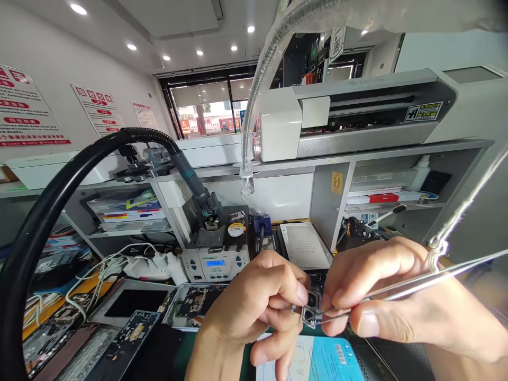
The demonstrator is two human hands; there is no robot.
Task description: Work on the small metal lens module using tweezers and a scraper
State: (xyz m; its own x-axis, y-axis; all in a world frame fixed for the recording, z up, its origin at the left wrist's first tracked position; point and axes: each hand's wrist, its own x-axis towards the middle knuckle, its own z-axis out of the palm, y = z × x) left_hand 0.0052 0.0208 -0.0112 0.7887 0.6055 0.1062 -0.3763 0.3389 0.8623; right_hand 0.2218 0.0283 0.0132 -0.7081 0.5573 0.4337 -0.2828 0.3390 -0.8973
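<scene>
Silver-and-black small framed component (311, 306) sits pinched in my left hand (254, 296), above a blue-and-white printed sheet (333, 357); my right hand (375, 267) has a closed grip on long silver metal tweezers (413, 286). Probably light, stiff, fragile; I'd hold the rim.

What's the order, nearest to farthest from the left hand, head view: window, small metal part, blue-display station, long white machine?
1. Small metal part: pinched in the left hand.
2. Blue-display station: ahead, slightly left.
3. Long white machine: higher up, right.
4. Window: far back, left of centre.
</scene>
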